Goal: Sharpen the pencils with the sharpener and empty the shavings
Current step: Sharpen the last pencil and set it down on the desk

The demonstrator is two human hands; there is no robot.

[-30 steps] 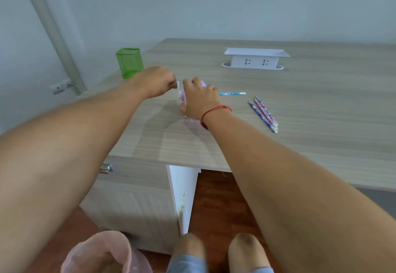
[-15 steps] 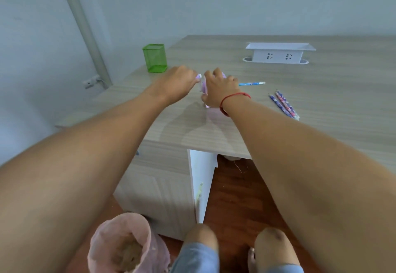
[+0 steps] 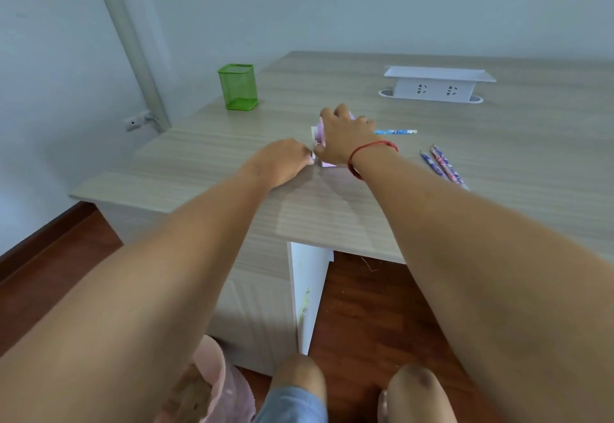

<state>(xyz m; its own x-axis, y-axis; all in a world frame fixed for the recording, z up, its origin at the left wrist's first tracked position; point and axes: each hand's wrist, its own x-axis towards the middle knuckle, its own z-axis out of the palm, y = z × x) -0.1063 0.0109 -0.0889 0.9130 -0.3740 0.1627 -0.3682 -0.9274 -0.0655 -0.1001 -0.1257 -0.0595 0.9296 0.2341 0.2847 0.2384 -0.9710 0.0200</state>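
A pink pencil sharpener [image 3: 319, 132] stands on the wooden desk [image 3: 432, 216], mostly covered by my right hand [image 3: 345, 138], which grips it from above. My left hand [image 3: 282, 161] is closed on the small crank handle [image 3: 312, 155] at the sharpener's left side. A blue pencil [image 3: 395, 131] sticks out of the sharpener to the right. Three patterned pencils [image 3: 442, 165] lie side by side on the desk further right.
A green mesh pencil holder [image 3: 238, 86] stands at the desk's far left. A white socket box [image 3: 435, 86] sits at the back. Below the desk edge, on the floor, is a pink-lined bin [image 3: 206, 389] with shavings, next to my knees.
My left hand has dropped lower and nearer beside the sharpener, still on the handle. The view has shifted, so the desk now sits further right in the picture.
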